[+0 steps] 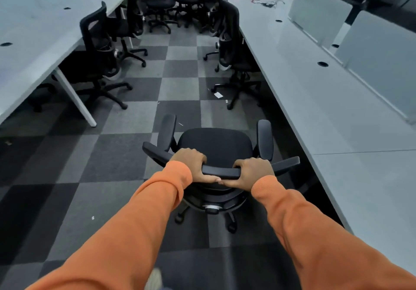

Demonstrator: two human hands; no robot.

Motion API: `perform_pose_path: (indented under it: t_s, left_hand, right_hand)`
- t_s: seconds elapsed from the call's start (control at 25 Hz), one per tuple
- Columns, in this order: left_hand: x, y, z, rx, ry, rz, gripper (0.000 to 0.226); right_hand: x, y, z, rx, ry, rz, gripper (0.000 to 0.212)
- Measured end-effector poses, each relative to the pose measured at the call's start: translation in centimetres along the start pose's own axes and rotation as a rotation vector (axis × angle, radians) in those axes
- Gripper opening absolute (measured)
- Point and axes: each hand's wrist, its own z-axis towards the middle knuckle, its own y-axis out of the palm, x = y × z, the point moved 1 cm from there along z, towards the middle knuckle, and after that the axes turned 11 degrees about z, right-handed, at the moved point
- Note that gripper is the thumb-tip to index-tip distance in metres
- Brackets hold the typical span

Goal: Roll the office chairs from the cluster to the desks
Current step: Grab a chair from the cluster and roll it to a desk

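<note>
A black office chair (216,145) stands in the aisle right in front of me, seat facing away. My left hand (191,163) and my right hand (253,171) both grip the top edge of its backrest, thumbs nearly touching underneath. Both arms wear orange sleeves. A cluster of black chairs (171,1) crowds the far end of the aisle. The long white desk (326,109) runs along the right, close beside the held chair. Another white desk (33,42) stands on the left.
Two chairs (101,51) sit at the left desk and one chair (234,49) is tucked at the right desk further up. The floor is checkered grey carpet (175,82) with a paper scrap (218,95). Divider panels (371,49) line the right desk's far side.
</note>
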Motion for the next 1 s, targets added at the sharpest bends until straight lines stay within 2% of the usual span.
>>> perform_pose_path:
  t_s: [0.16, 0.64, 1.0]
  left_hand:
    - [-2.8, -0.1, 6.5, 0.053, 0.088, 0.016, 0.09]
    - [-10.7, -0.8, 24.1, 0.087, 0.392, 0.051, 0.081]
    - [-14.8, -1.0, 36.4, 0.11, 0.581, 0.068, 0.083]
  right_hand:
    - [1.2, -0.1, 4.8, 0.023, 0.095, -0.001, 0.082]
    - [3.4, -2.0, 18.9, 0.061, 0.411, -0.018, 0.079]
    - [5.8, -2.4, 28.3, 0.095, 0.59, -0.018, 0.089]
